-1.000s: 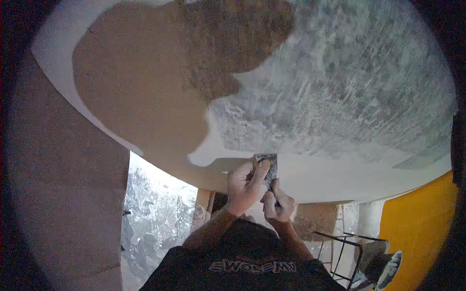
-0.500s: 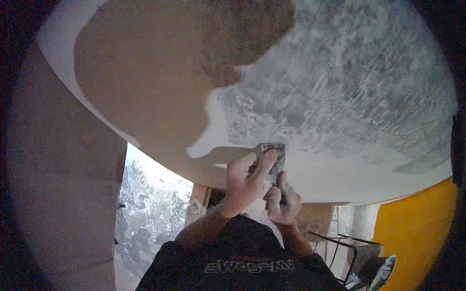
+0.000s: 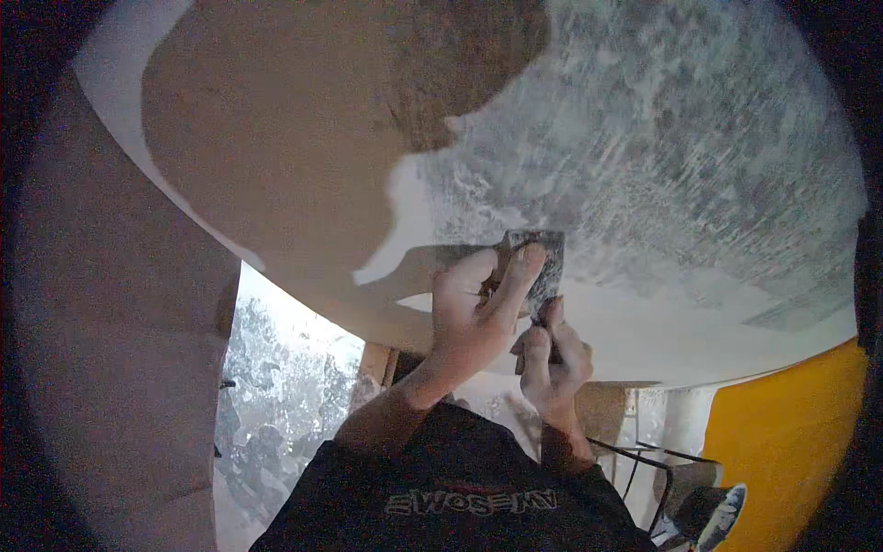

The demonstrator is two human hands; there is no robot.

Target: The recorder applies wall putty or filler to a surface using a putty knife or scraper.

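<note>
My left hand [image 3: 474, 308] is closed around a dark grey rectangular piece [image 3: 550, 267], its thumb pressed on the near face. Whitish dust speckles the piece; it looks like a sanding sheet or block, though I cannot tell which. Below it, my right hand [image 3: 559, 366] pinches the lower end with thumb and fingers. The piece lies up against a broad plastered surface [image 3: 662, 317], or very close to it. Grey-white scuffed streaks [image 3: 662, 175] cover this surface above and to the right of the hands. What the left fingers do behind the piece is hidden.
A large brownish dark area [image 3: 267, 138] spreads over the surface's left half. Beneath, on the left, a brightly lit patchy wall [image 3: 290, 386] shows. At lower right stand a dark metal frame [image 3: 667, 478] and a yellow-orange wall or panel [image 3: 782, 423].
Both hands, with the grey piece between them, have moved up and slightly right across the plastered surface. The grip looks the same.
</note>
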